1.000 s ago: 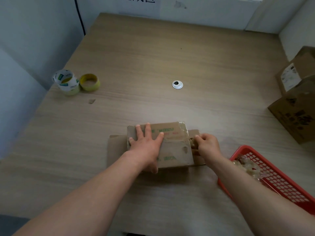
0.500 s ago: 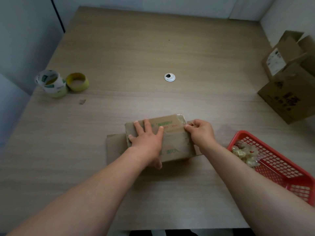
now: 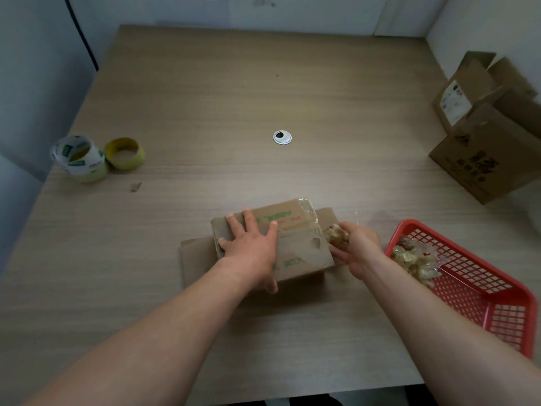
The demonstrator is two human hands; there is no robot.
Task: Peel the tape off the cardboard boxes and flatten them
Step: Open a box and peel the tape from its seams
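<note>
A small brown cardboard box (image 3: 295, 247) with green print lies near the table's front edge, on a flat cardboard piece (image 3: 196, 259). Clear tape (image 3: 307, 210) still wraps its far right corner. My left hand (image 3: 251, 250) presses flat on the box's left half, fingers spread. My right hand (image 3: 354, 247) is just off the box's right end and grips a crumpled wad of peeled tape (image 3: 335, 234).
A red plastic basket (image 3: 494, 291) at the front right holds crumpled tape (image 3: 415, 262). Two brown cardboard boxes (image 3: 491, 148) stand at the right edge. Two tape rolls (image 3: 96, 158) sit at the left. A metal grommet (image 3: 282, 137) is mid-table.
My right hand has drawn away from the box's top right edge to its right end, now with a wad of tape in it. My left hand stays pressed on the box.
</note>
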